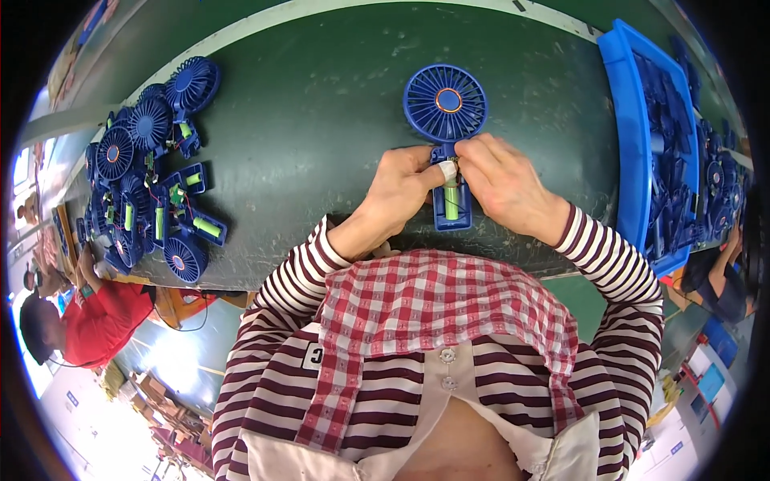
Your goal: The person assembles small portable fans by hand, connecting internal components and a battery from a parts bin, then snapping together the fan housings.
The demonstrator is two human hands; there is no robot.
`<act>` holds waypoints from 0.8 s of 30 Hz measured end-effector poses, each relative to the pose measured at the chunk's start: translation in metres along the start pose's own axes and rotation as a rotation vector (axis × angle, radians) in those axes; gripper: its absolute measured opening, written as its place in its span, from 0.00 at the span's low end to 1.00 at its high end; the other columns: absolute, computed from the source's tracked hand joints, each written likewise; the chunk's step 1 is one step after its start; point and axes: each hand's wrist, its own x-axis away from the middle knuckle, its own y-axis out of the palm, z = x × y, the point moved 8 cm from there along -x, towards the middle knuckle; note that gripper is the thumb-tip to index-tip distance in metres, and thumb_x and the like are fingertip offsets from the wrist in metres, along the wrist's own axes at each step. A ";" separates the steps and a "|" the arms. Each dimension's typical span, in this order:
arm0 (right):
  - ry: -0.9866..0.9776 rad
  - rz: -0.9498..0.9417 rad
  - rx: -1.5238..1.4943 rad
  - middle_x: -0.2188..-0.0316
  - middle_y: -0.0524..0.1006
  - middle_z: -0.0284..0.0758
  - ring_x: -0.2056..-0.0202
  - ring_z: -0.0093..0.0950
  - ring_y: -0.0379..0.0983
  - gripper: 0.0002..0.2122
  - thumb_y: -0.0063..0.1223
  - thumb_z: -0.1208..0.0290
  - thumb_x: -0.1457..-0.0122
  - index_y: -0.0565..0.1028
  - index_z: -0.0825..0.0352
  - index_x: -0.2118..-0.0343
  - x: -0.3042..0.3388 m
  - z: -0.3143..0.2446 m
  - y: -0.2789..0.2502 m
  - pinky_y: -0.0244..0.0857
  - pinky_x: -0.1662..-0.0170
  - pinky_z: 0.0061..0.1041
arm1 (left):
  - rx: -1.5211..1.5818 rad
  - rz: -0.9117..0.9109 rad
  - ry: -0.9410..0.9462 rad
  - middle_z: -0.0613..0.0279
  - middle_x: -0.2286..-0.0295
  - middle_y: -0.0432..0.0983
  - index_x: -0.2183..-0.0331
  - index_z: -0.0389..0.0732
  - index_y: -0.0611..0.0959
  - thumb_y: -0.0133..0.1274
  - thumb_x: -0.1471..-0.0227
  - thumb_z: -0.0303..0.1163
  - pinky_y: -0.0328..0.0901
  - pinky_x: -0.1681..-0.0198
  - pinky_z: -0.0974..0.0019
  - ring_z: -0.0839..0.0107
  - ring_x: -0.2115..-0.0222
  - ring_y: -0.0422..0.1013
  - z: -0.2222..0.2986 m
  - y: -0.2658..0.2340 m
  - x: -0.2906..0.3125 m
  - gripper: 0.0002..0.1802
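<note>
A blue handheld fan (pixel 446 103) lies on the green table in front of me, its round grille pointing away. Its handle is uncovered and shows a light-green battery cell (pixel 451 202) with thin wires. My left hand (pixel 403 178) grips the handle's left side near the neck, a white wrap around one fingertip pressing at the top of the battery. Fingers of my right hand (pixel 505 178) pinch at the neck just below the grille. Whatever small part lies between those fingertips is hidden.
A pile of similar blue fans (pixel 148 122) with uncovered handles and batteries covers the table's left end. On the right stands a blue tray (pixel 630 144) full of dark blue plastic parts. A person in red (pixel 104 321) sits at the left; another person's arm (pixel 726 260) shows at the far right.
</note>
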 end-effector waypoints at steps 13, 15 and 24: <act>0.034 0.117 -0.015 0.74 0.66 0.35 0.72 0.32 0.65 0.06 0.51 0.77 0.59 0.68 0.69 0.75 -0.001 0.009 -0.009 0.59 0.71 0.28 | 0.140 -0.036 -0.172 0.61 0.72 0.74 0.67 0.33 0.77 0.50 0.48 0.32 0.68 0.70 0.68 0.73 0.72 0.72 -0.005 0.000 -0.003 0.11; 0.036 0.122 -0.015 0.74 0.65 0.35 0.73 0.32 0.65 0.06 0.51 0.77 0.59 0.68 0.69 0.76 -0.001 0.009 -0.011 0.59 0.71 0.28 | 0.192 -0.069 -0.217 0.60 0.71 0.74 0.66 0.33 0.77 0.50 0.48 0.33 0.69 0.69 0.67 0.72 0.72 0.72 0.000 0.000 -0.003 0.12; 0.026 0.129 -0.018 0.74 0.65 0.35 0.73 0.31 0.65 0.05 0.52 0.78 0.60 0.68 0.68 0.78 -0.004 0.007 -0.014 0.59 0.71 0.28 | 0.140 -0.118 -0.210 0.60 0.70 0.74 0.63 0.31 0.76 0.54 0.49 0.37 0.71 0.67 0.68 0.73 0.71 0.73 -0.002 -0.001 -0.008 0.18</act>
